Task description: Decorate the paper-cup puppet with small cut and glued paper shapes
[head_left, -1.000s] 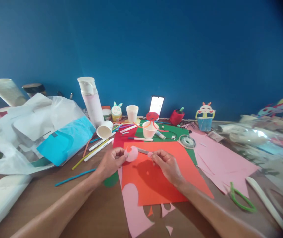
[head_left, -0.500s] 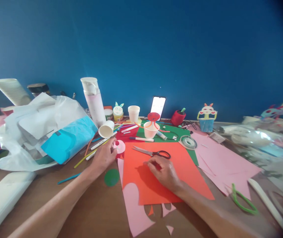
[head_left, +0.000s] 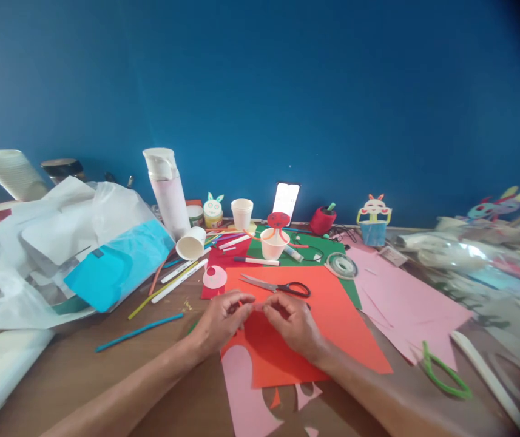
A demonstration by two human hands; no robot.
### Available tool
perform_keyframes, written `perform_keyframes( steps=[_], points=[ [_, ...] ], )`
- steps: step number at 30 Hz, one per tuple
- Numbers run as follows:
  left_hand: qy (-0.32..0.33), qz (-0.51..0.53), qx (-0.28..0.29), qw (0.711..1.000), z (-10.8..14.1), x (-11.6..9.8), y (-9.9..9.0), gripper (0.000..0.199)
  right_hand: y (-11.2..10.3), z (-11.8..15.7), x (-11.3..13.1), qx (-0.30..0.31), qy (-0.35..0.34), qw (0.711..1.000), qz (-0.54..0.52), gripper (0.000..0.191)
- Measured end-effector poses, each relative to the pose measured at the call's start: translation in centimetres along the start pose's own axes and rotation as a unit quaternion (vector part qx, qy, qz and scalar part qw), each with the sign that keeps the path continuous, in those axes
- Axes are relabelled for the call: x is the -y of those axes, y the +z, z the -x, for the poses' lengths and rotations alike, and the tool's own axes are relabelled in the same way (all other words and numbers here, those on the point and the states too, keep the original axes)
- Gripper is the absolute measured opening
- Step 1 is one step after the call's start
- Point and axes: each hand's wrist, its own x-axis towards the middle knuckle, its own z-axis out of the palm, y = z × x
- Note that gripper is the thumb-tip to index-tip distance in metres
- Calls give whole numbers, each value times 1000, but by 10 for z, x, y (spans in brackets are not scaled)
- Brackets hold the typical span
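My left hand (head_left: 223, 321) and my right hand (head_left: 295, 323) meet above a sheet of orange paper (head_left: 346, 346). Thumb and fingers are pinched on both, tips nearly touching, around something too small to make out. Just beyond them on the sheet lie scissors with black handles (head_left: 297, 289), blades pointing left. A pale pink paper disc with a red piece on it (head_left: 215, 277) rests beside the sheet's far left corner. Behind the scissors stands a white paper cup (head_left: 275, 246) with a red paper face (head_left: 278, 220) and orange arms.
Cut pink paper (head_left: 246, 394) lies near me. A roll of clear tape (head_left: 341, 265) sits at the right, by pink sheets (head_left: 405, 303). Markers (head_left: 180, 280) and a tipped paper cup (head_left: 191, 244) are at the left, beside a plastic bag (head_left: 118, 212). A lit phone (head_left: 286, 200) leans at the back.
My left hand has left the pink disc and moved right and nearer, over the orange paper. My right hand has shifted slightly left, so the fingertips now meet. The view has shifted slightly.
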Motion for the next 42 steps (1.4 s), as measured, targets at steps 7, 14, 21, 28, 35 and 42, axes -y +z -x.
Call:
perform_keyframes(
  steps=[7,14,21,28,35,42],
  points=[
    [-58,44,30,997,-3,6,8,27,1,-4,-1,5,26,999,-37,14],
    [-76,49,31,995,-5,10,8,27,0,-5,1,21,34,998,-38,16],
    [-85,52,43,994,-7,14,9,29,2,-4,1,8,24,999,-22,19],
    [-88,53,55,993,-6,11,8,31,2,-3,1,8,31,999,-22,17],
    [-86,53,64,993,-6,9,6,30,2,-5,0,16,44,998,-52,16],
    [-86,57,60,993,-6,7,7,29,5,-4,-1,39,88,987,-126,18]
  ],
)
